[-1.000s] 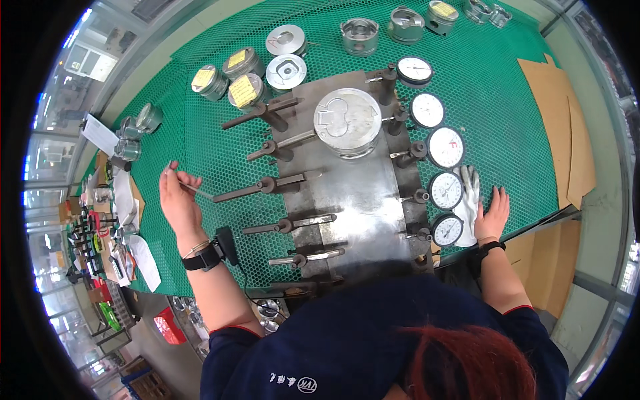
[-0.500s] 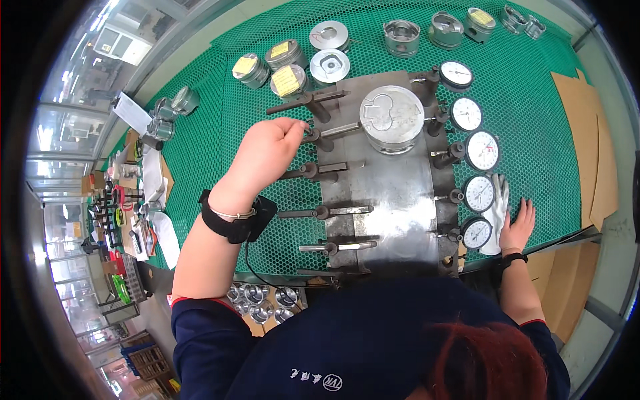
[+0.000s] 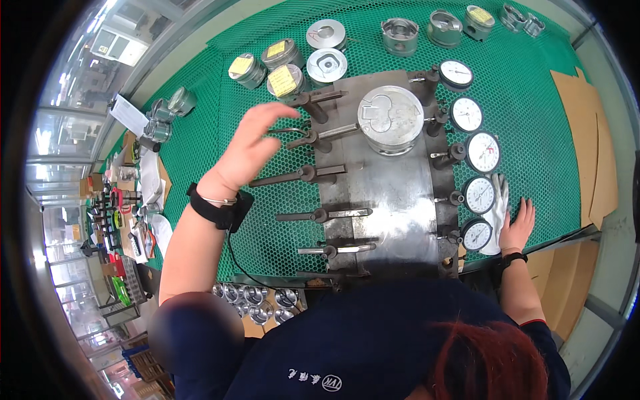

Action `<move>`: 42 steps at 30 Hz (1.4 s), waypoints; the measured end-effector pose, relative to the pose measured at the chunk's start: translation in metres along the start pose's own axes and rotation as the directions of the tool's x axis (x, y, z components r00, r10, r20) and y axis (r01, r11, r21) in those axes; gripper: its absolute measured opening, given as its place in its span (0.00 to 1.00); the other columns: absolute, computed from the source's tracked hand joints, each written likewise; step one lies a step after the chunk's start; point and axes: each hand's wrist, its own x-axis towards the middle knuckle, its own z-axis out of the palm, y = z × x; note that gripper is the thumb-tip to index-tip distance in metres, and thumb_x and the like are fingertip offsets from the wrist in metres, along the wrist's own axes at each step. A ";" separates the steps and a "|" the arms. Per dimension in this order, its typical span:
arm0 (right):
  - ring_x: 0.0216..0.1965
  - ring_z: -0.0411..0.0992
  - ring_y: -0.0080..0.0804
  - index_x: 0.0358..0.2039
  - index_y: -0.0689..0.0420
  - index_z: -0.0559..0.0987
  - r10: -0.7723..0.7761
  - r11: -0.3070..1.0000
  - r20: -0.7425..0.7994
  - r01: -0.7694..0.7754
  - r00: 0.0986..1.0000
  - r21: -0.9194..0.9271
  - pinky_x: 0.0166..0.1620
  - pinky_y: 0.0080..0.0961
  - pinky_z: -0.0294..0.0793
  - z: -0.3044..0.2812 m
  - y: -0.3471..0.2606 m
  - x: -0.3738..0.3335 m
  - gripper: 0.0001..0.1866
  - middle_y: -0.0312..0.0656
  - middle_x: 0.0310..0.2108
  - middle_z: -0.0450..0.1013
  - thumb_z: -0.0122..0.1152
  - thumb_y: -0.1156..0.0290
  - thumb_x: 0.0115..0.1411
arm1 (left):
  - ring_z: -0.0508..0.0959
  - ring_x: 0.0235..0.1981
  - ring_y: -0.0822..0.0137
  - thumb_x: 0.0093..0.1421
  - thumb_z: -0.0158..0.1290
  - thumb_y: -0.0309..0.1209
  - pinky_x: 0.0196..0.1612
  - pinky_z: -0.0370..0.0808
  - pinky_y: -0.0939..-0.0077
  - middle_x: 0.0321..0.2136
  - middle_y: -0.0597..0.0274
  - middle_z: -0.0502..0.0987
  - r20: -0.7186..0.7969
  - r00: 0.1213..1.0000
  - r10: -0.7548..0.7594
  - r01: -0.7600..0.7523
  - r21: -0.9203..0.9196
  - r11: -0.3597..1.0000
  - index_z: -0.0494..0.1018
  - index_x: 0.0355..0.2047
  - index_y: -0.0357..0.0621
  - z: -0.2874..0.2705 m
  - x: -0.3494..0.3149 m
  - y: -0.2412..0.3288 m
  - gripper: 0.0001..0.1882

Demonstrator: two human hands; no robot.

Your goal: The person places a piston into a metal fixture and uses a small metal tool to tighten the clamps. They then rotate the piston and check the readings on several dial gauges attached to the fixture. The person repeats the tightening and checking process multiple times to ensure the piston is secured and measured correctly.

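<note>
My left hand (image 3: 257, 141) hovers by the left side of a steel gauge fixture (image 3: 383, 193), thumb and fingers apart with nothing between them. Close to it is a clamp post with a bent handle (image 3: 313, 139), whose rod points at a metal piston (image 3: 392, 120) standing on the plate. Another rod post (image 3: 307, 173) lies just below the hand. On the fixture's right side, several dial gauges (image 3: 483, 152) stand in a column. My right hand (image 3: 518, 230) rests flat on the green mat (image 3: 533, 153), fingers spread, beside a white glove (image 3: 497, 213).
Several pistons, some with yellow labels (image 3: 285, 83), stand at the back of the mat. Cardboard sheets (image 3: 580, 147) lie at the right edge. More pistons (image 3: 260, 310) sit below the bench's near edge. Papers and tools lie at the far left. A cable (image 3: 241, 263) hangs from my left wrist.
My left hand has drawn away from the clamp post, leftward, and its fingers have parted. The bent handle now shows. My right hand stays in place.
</note>
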 end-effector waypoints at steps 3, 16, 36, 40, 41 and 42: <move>0.70 0.52 0.57 0.67 0.56 0.63 -0.002 1.000 0.002 0.002 1.000 0.003 0.71 0.50 0.49 -0.001 -0.001 0.000 0.33 0.51 0.70 0.57 0.57 0.61 0.63 | 0.60 0.68 0.58 0.69 0.41 0.46 0.71 0.50 0.63 0.63 0.53 0.66 -0.073 0.983 -0.169 0.120 -0.443 0.888 0.64 0.63 0.36 -0.002 0.006 -0.010 0.31; 0.70 0.52 0.56 0.67 0.57 0.64 0.010 1.000 -0.007 -0.010 1.000 -0.020 0.71 0.50 0.50 0.000 -0.004 0.004 0.33 0.51 0.69 0.57 0.57 0.58 0.64 | 0.56 0.71 0.62 0.74 0.35 0.54 0.74 0.43 0.64 0.65 0.55 0.65 0.102 0.959 -0.263 0.277 -0.516 0.810 0.60 0.67 0.37 -0.007 0.054 -0.038 0.35; 0.70 0.52 0.56 0.66 0.57 0.64 0.022 1.000 -0.004 -0.022 1.000 -0.009 0.71 0.50 0.50 -0.005 -0.008 0.005 0.34 0.52 0.69 0.58 0.57 0.58 0.63 | 0.62 0.67 0.62 0.73 0.39 0.50 0.70 0.50 0.67 0.63 0.53 0.69 0.076 0.952 -0.296 0.287 -0.555 0.780 0.65 0.64 0.37 -0.006 0.066 -0.048 0.31; 0.71 0.52 0.56 0.67 0.57 0.64 0.037 0.999 0.004 -0.037 0.999 -0.013 0.71 0.51 0.49 -0.003 -0.005 0.003 0.34 0.52 0.69 0.58 0.57 0.56 0.63 | 0.70 0.62 0.55 0.69 0.51 0.44 0.64 0.65 0.67 0.60 0.48 0.72 -0.099 0.950 -0.295 0.282 -0.129 0.951 0.66 0.61 0.34 -0.011 0.072 0.048 0.29; 0.71 0.51 0.56 0.67 0.57 0.64 0.039 0.999 0.006 -0.039 0.999 -0.011 0.71 0.51 0.49 -0.004 -0.006 0.004 0.34 0.52 0.69 0.58 0.57 0.56 0.63 | 0.71 0.61 0.54 0.67 0.54 0.42 0.63 0.67 0.66 0.59 0.46 0.72 -0.127 0.972 -0.199 0.202 0.012 0.979 0.67 0.60 0.34 -0.015 0.066 0.078 0.29; 0.71 0.51 0.55 0.67 0.57 0.64 0.042 0.999 0.012 -0.042 0.999 -0.011 0.71 0.51 0.49 -0.005 -0.006 0.003 0.34 0.52 0.69 0.58 0.57 0.56 0.63 | 0.72 0.60 0.52 0.65 0.57 0.40 0.62 0.68 0.65 0.59 0.44 0.72 -0.139 0.985 -0.101 0.122 0.153 0.981 0.67 0.60 0.34 -0.014 0.059 0.104 0.29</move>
